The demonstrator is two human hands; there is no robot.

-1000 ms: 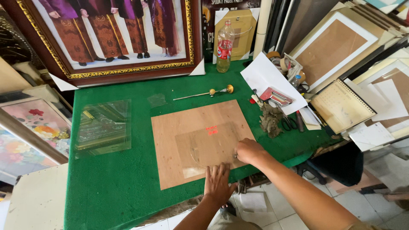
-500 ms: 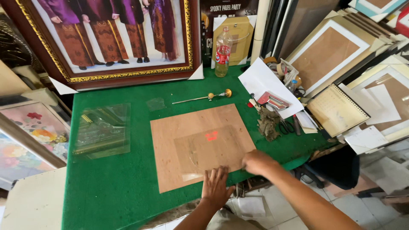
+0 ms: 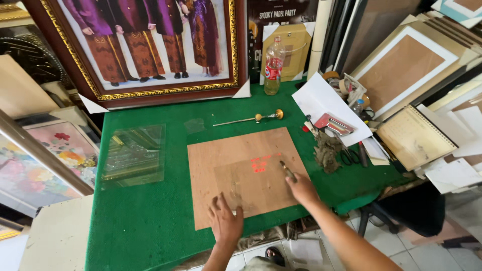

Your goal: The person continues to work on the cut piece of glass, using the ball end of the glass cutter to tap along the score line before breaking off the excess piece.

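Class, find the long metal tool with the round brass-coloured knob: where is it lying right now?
In the head view, the tool lies on the green table, just beyond the brown board's far edge, below the plastic bottle.

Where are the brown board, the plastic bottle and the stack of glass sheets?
brown board (image 3: 226,155), head view, bare upper left part.
plastic bottle (image 3: 273,68), head view, on its red label.
stack of glass sheets (image 3: 135,153), head view, middle of the top sheet.
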